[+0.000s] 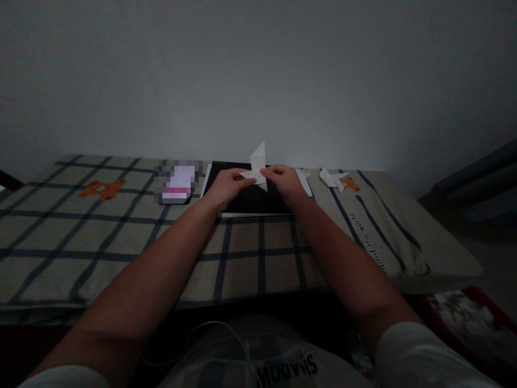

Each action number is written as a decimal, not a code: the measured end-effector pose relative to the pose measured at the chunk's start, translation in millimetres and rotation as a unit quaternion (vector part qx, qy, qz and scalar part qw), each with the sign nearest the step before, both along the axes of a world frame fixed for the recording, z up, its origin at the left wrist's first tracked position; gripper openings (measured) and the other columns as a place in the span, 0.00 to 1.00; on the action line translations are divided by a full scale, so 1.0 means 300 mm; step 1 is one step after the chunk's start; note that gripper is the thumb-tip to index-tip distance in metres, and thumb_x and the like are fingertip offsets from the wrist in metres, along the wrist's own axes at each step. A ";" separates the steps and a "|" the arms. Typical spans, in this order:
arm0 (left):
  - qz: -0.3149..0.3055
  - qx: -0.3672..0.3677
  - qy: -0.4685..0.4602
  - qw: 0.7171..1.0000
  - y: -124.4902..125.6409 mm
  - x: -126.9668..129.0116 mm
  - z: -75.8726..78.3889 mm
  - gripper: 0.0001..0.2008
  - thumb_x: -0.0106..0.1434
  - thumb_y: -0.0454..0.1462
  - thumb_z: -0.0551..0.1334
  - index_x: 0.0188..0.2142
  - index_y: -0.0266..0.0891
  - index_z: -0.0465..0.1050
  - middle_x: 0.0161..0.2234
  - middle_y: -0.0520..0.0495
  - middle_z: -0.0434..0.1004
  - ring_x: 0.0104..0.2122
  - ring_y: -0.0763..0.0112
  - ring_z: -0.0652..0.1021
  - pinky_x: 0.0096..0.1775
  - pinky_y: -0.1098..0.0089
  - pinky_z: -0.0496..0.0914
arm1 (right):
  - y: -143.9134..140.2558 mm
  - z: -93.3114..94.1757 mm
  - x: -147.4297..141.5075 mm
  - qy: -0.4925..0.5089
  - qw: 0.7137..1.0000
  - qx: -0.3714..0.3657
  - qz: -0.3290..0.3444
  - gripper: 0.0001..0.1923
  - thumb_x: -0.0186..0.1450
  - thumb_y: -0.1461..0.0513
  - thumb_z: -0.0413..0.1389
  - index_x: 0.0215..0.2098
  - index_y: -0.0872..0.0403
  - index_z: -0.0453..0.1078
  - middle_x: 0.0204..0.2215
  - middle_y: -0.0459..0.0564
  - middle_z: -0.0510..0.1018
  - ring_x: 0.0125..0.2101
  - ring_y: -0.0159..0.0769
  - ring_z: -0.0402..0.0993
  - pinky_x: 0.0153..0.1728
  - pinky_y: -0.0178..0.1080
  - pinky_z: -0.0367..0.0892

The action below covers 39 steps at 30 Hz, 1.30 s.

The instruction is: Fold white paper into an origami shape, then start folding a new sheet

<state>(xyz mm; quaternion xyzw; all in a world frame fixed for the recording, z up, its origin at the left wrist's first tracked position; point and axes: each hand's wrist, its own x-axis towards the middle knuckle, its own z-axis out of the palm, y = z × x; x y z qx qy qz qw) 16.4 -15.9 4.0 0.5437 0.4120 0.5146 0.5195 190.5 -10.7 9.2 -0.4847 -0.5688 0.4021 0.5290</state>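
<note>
Between my two hands is a folded piece of white paper (258, 159), with one pointed flap standing up and other points spreading low to the sides. My left hand (229, 187) pinches its left part between thumb and fingers. On the right side, my right hand (283, 180) grips the paper near the base of the upright flap. Both hands are just above a black-covered notebook (258, 203), whose white page edges show at the left and front. The finer folds are too small and dark to make out.
A second folded white paper piece (333, 179) lies right of the notebook. Behind my right hand is more white paper (305, 180). A lit phone (177, 183) rests at the left. All lie on a checked cloth (258, 264) against a plain wall (258, 70). A thin white cable (210, 323) crosses my lap.
</note>
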 end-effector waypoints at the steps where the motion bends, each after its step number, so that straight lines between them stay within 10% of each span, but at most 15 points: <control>1: -0.007 -0.004 -0.009 1.000 0.002 -0.001 0.000 0.16 0.44 0.36 0.76 0.35 0.36 0.81 0.31 0.47 0.81 0.30 0.71 0.77 0.41 0.67 0.70 | -0.002 0.002 0.000 0.003 1.000 -0.001 -0.002 0.11 0.53 0.55 0.65 0.27 0.55 0.76 0.23 0.45 0.75 0.28 0.32 0.69 0.35 0.38 0.64; 22: -0.036 -0.094 -0.166 0.981 -0.013 0.018 0.021 0.11 0.66 0.43 0.59 0.34 0.37 0.74 0.33 0.45 0.79 0.34 0.68 0.79 0.40 0.65 0.73 | 0.004 -0.003 -0.009 0.049 0.998 0.007 -0.027 0.11 0.53 0.55 0.65 0.26 0.54 0.74 0.22 0.43 0.74 0.27 0.31 0.67 0.35 0.37 0.64; 28: -0.044 -0.043 -0.087 0.994 -0.012 0.020 0.015 0.21 0.58 0.54 0.65 0.33 0.37 0.75 0.34 0.44 0.79 0.35 0.66 0.78 0.38 0.67 0.71 | 0.012 -0.018 -0.008 0.052 0.997 0.030 -0.044 0.13 0.52 0.54 0.65 0.26 0.55 0.74 0.22 0.42 0.74 0.26 0.30 0.67 0.35 0.38 0.64; 39: 0.026 -0.003 -0.092 0.995 0.008 0.004 -0.005 0.10 0.50 0.37 0.70 0.24 0.36 0.70 0.24 0.52 0.72 0.25 0.78 0.72 0.29 0.77 0.65 | 0.017 -0.020 -0.009 0.005 0.994 0.102 -0.050 0.19 0.59 0.47 0.60 0.27 0.54 0.71 0.24 0.43 0.72 0.28 0.30 0.67 0.33 0.36 0.64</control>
